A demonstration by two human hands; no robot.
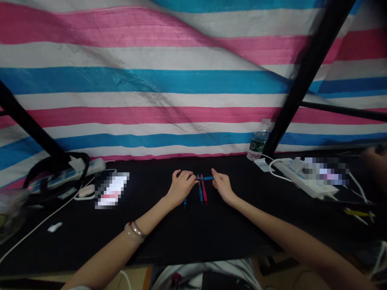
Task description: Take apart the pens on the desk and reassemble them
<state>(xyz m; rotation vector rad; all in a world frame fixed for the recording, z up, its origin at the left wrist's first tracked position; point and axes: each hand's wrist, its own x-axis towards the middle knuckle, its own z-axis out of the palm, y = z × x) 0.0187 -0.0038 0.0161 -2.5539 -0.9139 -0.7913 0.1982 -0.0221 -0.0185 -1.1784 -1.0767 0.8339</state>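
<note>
Between my two hands a blue pen (pixel 207 178) lies crosswise, roughly level. My right hand (pixel 223 188) is closed on its blue end, the thumb pointing up. The fingers of my left hand (pixel 180 188) are bent together round its other, clear end, so the tip is hidden. Just below, on the black table, a second blue pen (pixel 200 194) and a red pen (pixel 204 192) lie side by side, pointing away from me. Part of another blue pen (pixel 185 203) shows from under my left hand. Bracelets circle my left wrist.
To the left are a blurred lit phone (pixel 111 191), a white mouse-like object (pixel 86 191), cables and an earbud-like piece (pixel 55 227). At the right stand a water bottle (pixel 258 141) and a power strip (pixel 311 179). Another person's hand (pixel 376 159) is at the right edge.
</note>
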